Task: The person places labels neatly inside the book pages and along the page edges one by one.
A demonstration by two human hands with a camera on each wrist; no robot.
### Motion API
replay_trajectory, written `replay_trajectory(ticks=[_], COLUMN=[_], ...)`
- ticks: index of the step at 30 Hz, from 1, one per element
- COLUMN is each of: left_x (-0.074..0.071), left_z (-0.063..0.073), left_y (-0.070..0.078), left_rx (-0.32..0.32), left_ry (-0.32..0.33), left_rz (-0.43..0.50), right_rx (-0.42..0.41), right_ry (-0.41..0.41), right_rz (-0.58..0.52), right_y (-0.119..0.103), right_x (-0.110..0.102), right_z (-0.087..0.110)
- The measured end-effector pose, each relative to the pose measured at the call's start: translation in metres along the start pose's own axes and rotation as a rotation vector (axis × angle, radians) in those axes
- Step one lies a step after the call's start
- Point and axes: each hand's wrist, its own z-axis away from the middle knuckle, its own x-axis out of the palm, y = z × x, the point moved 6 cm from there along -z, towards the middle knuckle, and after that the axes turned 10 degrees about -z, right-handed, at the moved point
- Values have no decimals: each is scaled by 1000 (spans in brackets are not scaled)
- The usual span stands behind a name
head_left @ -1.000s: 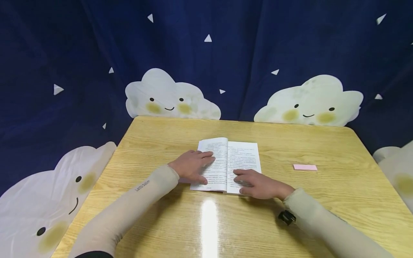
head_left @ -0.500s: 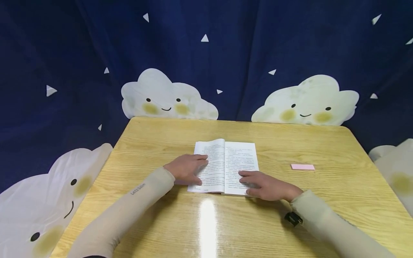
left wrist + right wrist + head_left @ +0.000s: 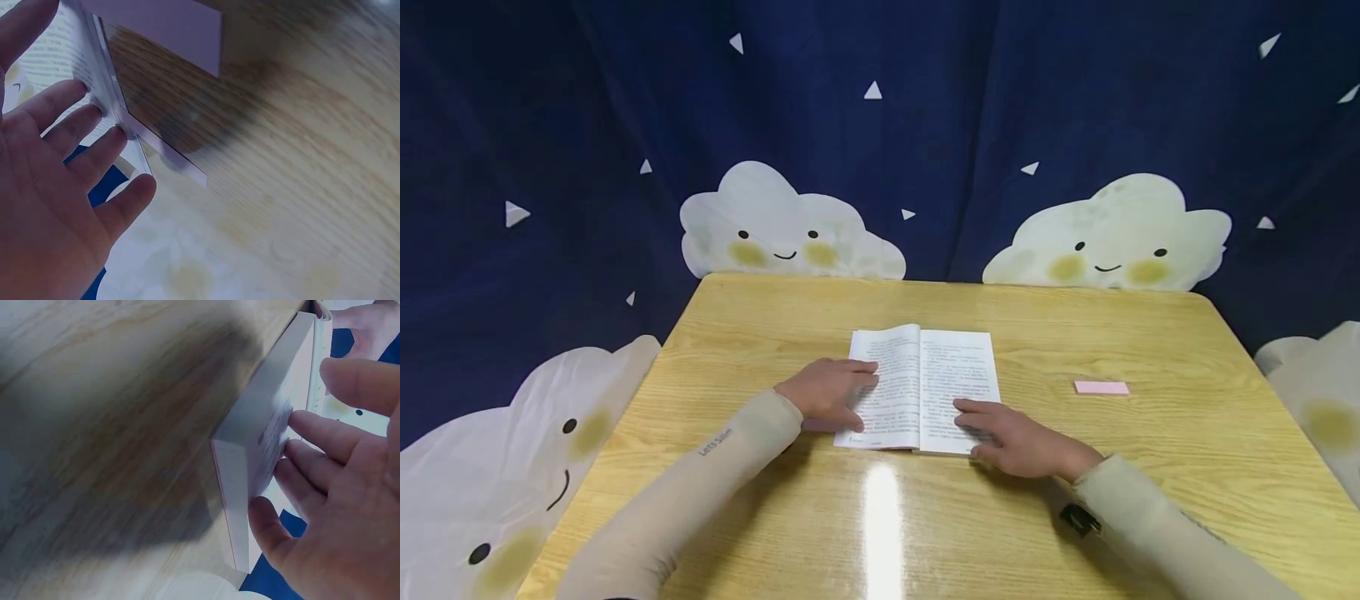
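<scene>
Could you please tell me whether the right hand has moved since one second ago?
Yes: in the head view, the right hand has shifted rightward, away from the spine of the open book.

The book (image 3: 958, 371) looks matt paper, the table (image 3: 985, 533) glossy wood, the curtain (image 3: 940, 125) cloth.

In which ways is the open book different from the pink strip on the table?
Size: the open book is much larger; the pink strip is small and narrow.
Look: the book shows white pages with printed lines; the strip is pink, with no print visible.
Contact: the left hand and right hand have fingers over the book's pages; the strip lies apart from both hands.
Shared: both lie on the wooden table.
</scene>
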Motion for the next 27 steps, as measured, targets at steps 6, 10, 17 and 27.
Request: replay_trajectory(ticks=[6, 10, 17, 27], left_x=[0, 1, 5, 3], left_z=[-2, -1, 0, 4], left_y=[1, 1, -1, -2], left_rx=[0, -6, -16, -13], left_ry=[11, 12, 17, 23], left_rz=[12, 24, 78, 50], right_rx=[41, 55, 75, 224], right_ry=[22, 39, 121, 248], right_rz=[-16, 0, 29, 84], right_y=[5, 6, 14, 62], right_x=[-6, -11, -26, -80], right_z=[7, 12, 25, 60])
